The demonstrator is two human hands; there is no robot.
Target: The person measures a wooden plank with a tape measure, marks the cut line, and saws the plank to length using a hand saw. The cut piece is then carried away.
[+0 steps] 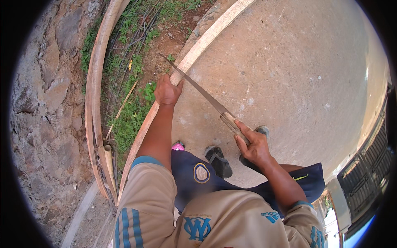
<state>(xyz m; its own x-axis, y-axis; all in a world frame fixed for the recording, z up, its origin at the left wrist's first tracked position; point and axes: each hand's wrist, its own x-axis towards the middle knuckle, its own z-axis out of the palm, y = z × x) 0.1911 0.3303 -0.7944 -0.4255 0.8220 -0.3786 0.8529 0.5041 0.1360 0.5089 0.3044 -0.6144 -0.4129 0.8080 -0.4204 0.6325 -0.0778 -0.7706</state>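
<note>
The right hand (253,145) is closed around the wooden handle of a long knife (198,91), blade slanting toward upper centre. The left hand (167,91) grips a long pale plank (202,43) at frame centre, along the edge of the open concrete ground (289,74); grass (130,111) lies left.

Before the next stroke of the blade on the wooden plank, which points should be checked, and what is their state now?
1. Right hand closed firmly on the handle of the long blade: ok.
2. Left hand steadies the wooden plank: ok.
3. Left hand clear of the blade: not ok, the blade passes right beside it.
4. Feet in sandals away from the blade: ok.
5. Blade sharpness: cannot tell.
</note>
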